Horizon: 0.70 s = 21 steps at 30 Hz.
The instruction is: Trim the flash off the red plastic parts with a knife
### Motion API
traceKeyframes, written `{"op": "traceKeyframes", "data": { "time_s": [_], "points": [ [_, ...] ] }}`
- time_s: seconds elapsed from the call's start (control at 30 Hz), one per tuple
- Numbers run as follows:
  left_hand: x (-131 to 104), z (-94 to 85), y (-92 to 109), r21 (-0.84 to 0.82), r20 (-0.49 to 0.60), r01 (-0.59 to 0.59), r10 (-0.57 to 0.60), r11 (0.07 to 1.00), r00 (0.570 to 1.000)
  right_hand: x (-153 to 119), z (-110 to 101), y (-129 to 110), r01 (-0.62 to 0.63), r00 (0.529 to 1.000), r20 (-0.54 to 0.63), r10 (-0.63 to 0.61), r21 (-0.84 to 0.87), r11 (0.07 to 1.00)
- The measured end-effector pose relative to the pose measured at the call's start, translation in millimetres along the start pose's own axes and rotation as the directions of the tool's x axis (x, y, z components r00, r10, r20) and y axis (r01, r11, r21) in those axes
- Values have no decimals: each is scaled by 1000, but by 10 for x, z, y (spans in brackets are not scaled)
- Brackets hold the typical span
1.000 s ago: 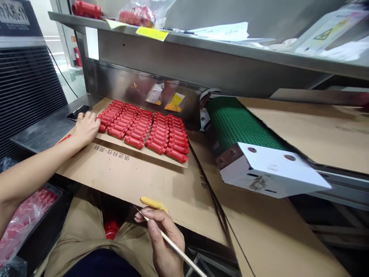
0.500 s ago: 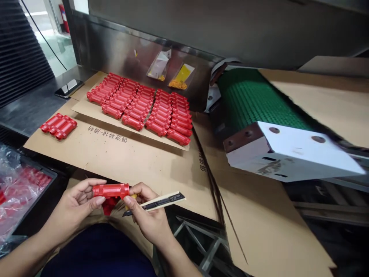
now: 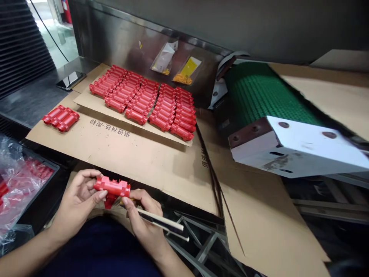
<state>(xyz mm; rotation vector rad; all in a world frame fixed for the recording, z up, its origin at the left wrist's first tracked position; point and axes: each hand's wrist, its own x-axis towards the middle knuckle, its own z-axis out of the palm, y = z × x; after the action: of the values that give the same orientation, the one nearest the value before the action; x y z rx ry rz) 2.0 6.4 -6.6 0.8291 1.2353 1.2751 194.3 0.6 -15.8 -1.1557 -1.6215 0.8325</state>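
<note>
Between thumb and fingers my left hand (image 3: 83,194) grips a red ribbed plastic tube part (image 3: 113,187) by its left end, above my lap. Tabs now show along its upper side. My right hand (image 3: 147,213) is closed around a utility knife (image 3: 161,220) with a pale edge, its handle pointing right and down. The fingertips of that hand sit close to the tube's right end, with a bit of yellow between them; the blade is hidden there. Below the tube hangs another red piece (image 3: 109,201), partly covered.
Rows of similar red parts (image 3: 138,100) lie on a cardboard sheet (image 3: 95,105). Three more parts (image 3: 61,118) lie at left, near a phone (image 3: 71,80). A green conveyor belt (image 3: 265,92) with a metal end stands right. A bin with plastic-wrapped red parts (image 3: 37,169) is at lower left.
The red tube has turned in my left hand, bringing its tabs up into view. The knife has rotated with my right hand, its handle end swinging downward. The camera view has shifted slightly.
</note>
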Motion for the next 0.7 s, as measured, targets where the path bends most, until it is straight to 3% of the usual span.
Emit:
{"op": "traceKeyframes", "data": {
  "time_s": [0.07,0.2,0.27,0.37,0.47,0.57,0.7],
  "points": [
    [16,63,23,-134,-3,134,-136,982,991,0,71,27,163,986,34,-161,-56,985],
    [44,134,74,-242,6,300,-307,923,952,21,136,85,471,882,116,-456,-187,862],
    [57,98,84,-260,54,340,-338,904,940,26,72,75,461,885,145,-442,-142,876],
    [71,-11,74,-268,71,318,-310,909,948,19,-96,9,330,934,159,-318,-49,943],
    [72,-102,49,-249,93,291,-276,924,957,12,-201,-58,321,933,152,-327,64,945],
    [67,-141,29,-239,173,330,-295,913,940,6,-180,-63,316,925,161,-343,170,933],
    [63,-156,6,-257,182,336,-296,906,938,-15,-98,0,278,934,157,-320,241,930]
  ]
}}
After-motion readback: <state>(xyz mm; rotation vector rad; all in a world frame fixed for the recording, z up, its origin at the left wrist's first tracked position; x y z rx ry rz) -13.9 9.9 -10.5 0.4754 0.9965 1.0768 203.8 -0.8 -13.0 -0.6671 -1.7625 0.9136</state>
